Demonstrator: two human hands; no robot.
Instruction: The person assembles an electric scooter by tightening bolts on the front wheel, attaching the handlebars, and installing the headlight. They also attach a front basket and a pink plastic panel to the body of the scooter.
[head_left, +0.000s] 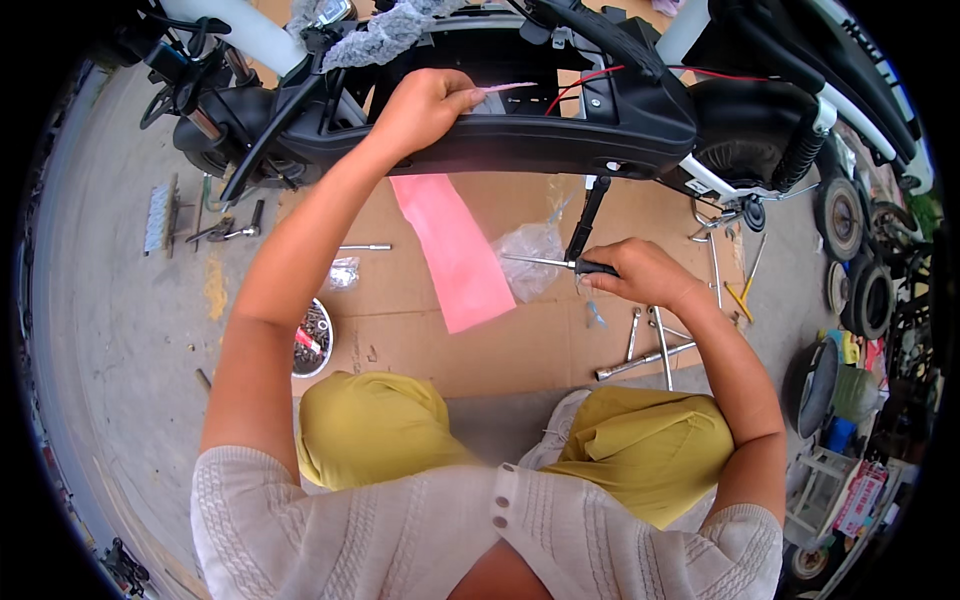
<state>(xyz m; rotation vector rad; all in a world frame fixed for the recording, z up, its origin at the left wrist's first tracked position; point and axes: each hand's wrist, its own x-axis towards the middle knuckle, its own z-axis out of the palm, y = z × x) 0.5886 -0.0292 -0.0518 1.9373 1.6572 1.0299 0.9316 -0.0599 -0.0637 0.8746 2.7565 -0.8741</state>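
My left hand reaches over the near edge of the scooter's black body frame. Its fingers pinch a thin pink strip above the open compartment; part of the strip is hidden by the hand. My right hand is closed around the dark handle of a screwdriver, whose metal shaft points left. Below the frame a long pink sheet slants across the cardboard. Whether it joins the pinched strip cannot be seen. The screwdriver's tip is over crumpled clear plastic, close to the sheet's right edge.
Red wires cross the compartment. A black kickstand reaches down beside the screwdriver. Wrenches and a socket tool lie right on the cardboard. A bowl of screws stands left. Tyres are at far right.
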